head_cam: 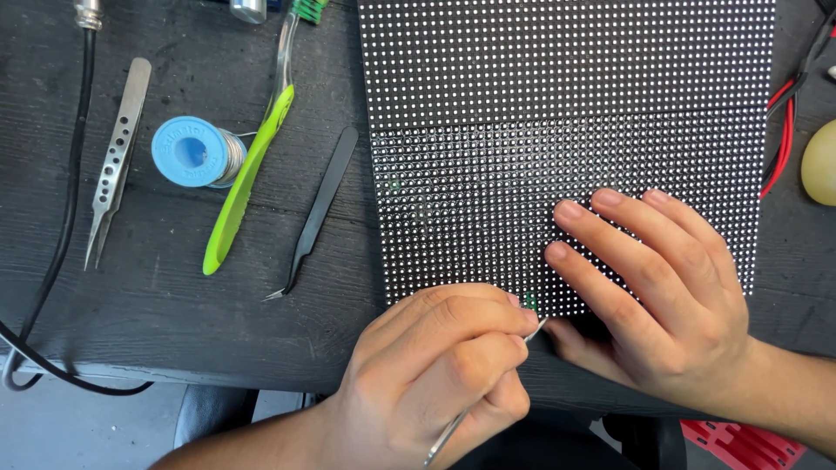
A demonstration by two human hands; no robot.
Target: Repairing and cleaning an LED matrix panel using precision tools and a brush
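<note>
A dark wooden bench (157,305) filled the view from above, with grey floor showing under its near edge. At far left a black cable (65,226) ran down the bench and looped off the edge. Beside it lay silver tweezers (113,165), then a blue solder spool (193,151), a lime-green tool (248,174) with a clear neck, and black tweezers (318,209) pointing toward the near edge. That made two loose pairs of tweezers, one spool and one green tool. Right of these, one LED panel (566,87) lay flat, a black board covered in a fine grid of white dots, with a seam across its middle. The left hand (435,365) sat at the panel's near edge, fingers pressed together and pinching a third, thin metal tool (475,405), probably tweezers, whose tip touched the panel beside a small green spot (530,300) in the bottom rows. The right hand (662,287) rested flat on the panel just beside that spot, fingers slightly spread and holding nothing, steadying the board. By the look of it, the work was in mid-course at that one spot; a fainter green speck showed farther left, and the other rows looked whole. At far right, red and black wires (784,130) curved past a pale yellow round thing (820,164), and something red (740,442) lay below the bench.
</note>
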